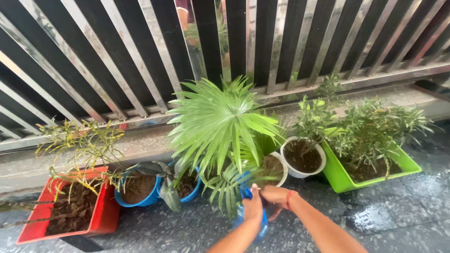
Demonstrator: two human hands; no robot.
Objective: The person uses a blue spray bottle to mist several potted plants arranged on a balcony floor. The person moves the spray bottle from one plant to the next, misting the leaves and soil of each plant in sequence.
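Both hands meet low in the view, at about 6 o'clock, on a blue spray bottle (pixel 251 213) held against the lower fronds of a fan palm (pixel 220 124). The left hand (pixel 253 208) has its fingers clamped around the bottle's body, while the right hand (pixel 275 196), with a red thread at the wrist, closes over the blue nozzle end; whether those fingers are squeezing a trigger or only steadying it I cannot tell. The bottle sits just in front of the palm's white pot (pixel 281 168), with drooping leaves touching the hands. The main risk, as I judge it, is the wet stone floor (pixel 403 206): it already shines with water, so more run-off could make footing slippery. A wet grip could also let the bottle slide out and knock the small blue pot (pixel 190 189) at 9 o'clock from the hands, or tip the round white pot (pixel 303 157) at 1 o'clock. Pushing deeper into the fronds could bend or snap the thin leaf tips. The orange planter (pixel 101 213) at far left and the green planter (pixel 349 180) at right lie well apart from the hands and seem safe, as does the metal railing (pixel 140 61) behind.
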